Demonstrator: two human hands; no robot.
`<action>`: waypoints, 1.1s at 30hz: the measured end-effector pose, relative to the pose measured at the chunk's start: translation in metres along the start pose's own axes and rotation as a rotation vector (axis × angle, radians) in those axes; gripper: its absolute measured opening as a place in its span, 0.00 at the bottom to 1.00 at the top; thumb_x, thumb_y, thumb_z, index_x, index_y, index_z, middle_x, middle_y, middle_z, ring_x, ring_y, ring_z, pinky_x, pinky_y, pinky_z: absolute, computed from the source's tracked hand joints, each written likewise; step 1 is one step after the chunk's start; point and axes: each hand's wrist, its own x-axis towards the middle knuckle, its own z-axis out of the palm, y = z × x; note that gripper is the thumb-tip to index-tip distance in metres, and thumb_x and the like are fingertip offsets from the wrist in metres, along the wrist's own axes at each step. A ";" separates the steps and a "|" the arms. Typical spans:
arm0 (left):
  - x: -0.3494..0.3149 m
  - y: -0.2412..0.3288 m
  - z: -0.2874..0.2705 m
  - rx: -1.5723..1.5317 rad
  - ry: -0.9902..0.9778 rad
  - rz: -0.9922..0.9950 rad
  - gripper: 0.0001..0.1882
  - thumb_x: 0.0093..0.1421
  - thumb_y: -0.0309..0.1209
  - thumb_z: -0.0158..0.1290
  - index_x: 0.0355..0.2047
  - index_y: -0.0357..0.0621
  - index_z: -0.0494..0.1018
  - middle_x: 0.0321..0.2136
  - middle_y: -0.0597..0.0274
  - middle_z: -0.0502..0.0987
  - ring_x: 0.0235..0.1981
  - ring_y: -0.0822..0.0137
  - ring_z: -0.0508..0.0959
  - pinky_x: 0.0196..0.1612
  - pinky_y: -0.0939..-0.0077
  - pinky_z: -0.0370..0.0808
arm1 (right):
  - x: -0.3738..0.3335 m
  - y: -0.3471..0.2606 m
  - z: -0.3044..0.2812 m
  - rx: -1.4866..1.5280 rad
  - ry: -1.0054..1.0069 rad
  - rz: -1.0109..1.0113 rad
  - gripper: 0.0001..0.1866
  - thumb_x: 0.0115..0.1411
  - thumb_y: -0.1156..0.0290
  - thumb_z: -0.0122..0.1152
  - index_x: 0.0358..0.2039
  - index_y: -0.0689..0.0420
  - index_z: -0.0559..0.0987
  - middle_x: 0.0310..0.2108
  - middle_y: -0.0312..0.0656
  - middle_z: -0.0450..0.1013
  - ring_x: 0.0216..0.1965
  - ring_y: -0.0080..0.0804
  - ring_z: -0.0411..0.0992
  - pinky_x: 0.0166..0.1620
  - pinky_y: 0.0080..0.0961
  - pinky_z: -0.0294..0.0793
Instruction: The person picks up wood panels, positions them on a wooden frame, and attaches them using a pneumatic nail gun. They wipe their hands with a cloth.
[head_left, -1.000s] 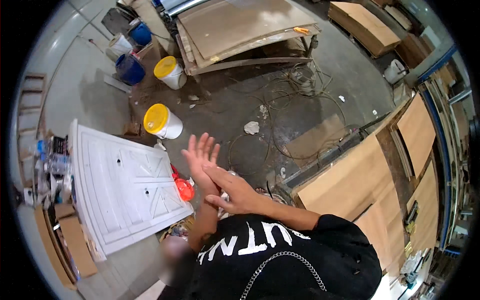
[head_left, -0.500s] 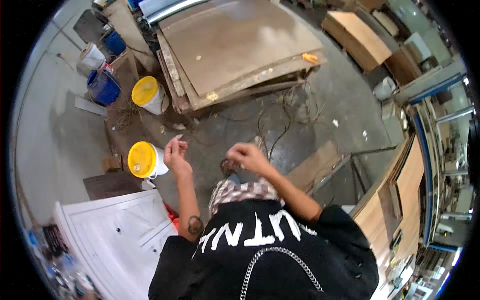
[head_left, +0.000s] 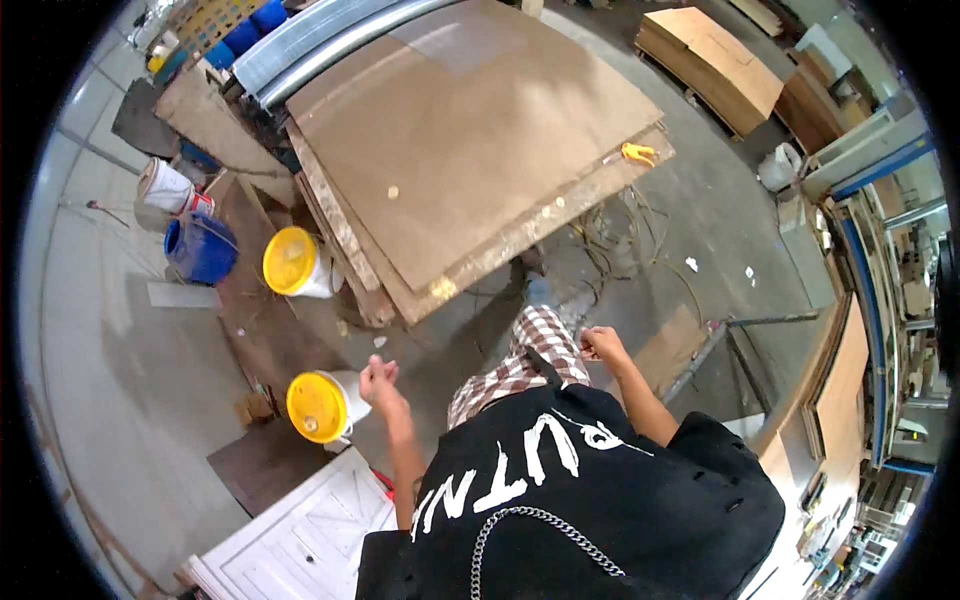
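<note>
My left hand [head_left: 380, 384] is held out in front of me, its fingers loosely bent and apart, with nothing visible in it. Nearest to it is a white bucket with a yellow lid [head_left: 317, 408], standing on the floor to its left. On the other side, my right hand [head_left: 603, 344] hangs beside my checked trousers [head_left: 530, 360], fingers curled in; whatever they may hold is hidden. Ahead of me lies a low stack of large brown boards [head_left: 480, 150]. A yellow-handled tool [head_left: 637, 153] rests on its right corner. Neither hand touches the stack.
A second yellow-lidded bucket [head_left: 290, 262] and a blue drum [head_left: 205, 246] stand at left. Hoses or cables [head_left: 610, 250] trail on the floor by the stack. A white panelled door [head_left: 300, 530] is at lower left, wooden panels [head_left: 835, 390] at right.
The board stack and buckets now appear nearer, and one leg is stepped forward. My hands have moved farther apart, the right one swinging out to the right. The white door shows less.
</note>
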 end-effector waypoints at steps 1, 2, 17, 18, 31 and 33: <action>0.008 0.000 0.034 0.020 -0.063 0.010 0.06 0.61 0.26 0.58 0.34 0.40 0.71 0.25 0.63 0.75 0.27 0.69 0.78 0.32 0.79 0.79 | 0.021 -0.021 0.002 -0.005 0.007 0.007 0.15 0.62 0.61 0.59 0.28 0.61 0.77 0.22 0.39 0.74 0.18 0.25 0.71 0.23 0.23 0.69; 0.022 -0.001 0.066 0.000 -0.090 -0.018 0.07 0.59 0.23 0.58 0.36 0.40 0.71 0.27 0.62 0.76 0.28 0.68 0.79 0.32 0.78 0.80 | 0.042 -0.053 0.008 -0.077 -0.023 -0.011 0.14 0.62 0.62 0.60 0.28 0.61 0.77 0.22 0.40 0.74 0.20 0.24 0.72 0.24 0.23 0.70; 0.197 0.014 0.498 0.332 -0.312 -0.368 0.01 0.64 0.26 0.51 0.34 0.43 0.70 0.24 0.66 0.72 0.23 0.73 0.74 0.24 0.78 0.74 | 0.609 -0.474 -0.027 -0.280 0.031 -0.269 0.17 0.59 0.60 0.58 0.34 0.64 0.79 0.27 0.45 0.78 0.25 0.33 0.77 0.30 0.30 0.77; 0.210 0.012 0.526 0.344 -0.320 -0.365 0.04 0.64 0.27 0.51 0.36 0.40 0.70 0.24 0.65 0.72 0.23 0.73 0.74 0.24 0.79 0.74 | 0.630 -0.497 -0.026 -0.327 0.135 -0.399 0.17 0.59 0.60 0.58 0.36 0.64 0.79 0.29 0.47 0.78 0.29 0.37 0.77 0.34 0.33 0.76; 0.436 -0.108 0.781 0.801 -0.385 0.107 0.22 0.61 0.44 0.54 0.51 0.47 0.67 0.43 0.67 0.72 0.42 0.71 0.72 0.43 0.72 0.69 | 0.817 -0.718 0.009 -0.398 0.385 -0.899 0.32 0.58 0.58 0.56 0.59 0.63 0.65 0.51 0.56 0.73 0.52 0.54 0.69 0.56 0.45 0.67; 0.427 -0.115 0.843 0.695 -0.335 0.027 0.16 0.63 0.47 0.49 0.42 0.50 0.68 0.36 0.70 0.70 0.37 0.72 0.69 0.41 0.70 0.65 | 0.818 -0.719 0.008 -0.460 0.446 -0.867 0.35 0.57 0.58 0.56 0.61 0.64 0.62 0.52 0.55 0.72 0.54 0.53 0.68 0.57 0.46 0.66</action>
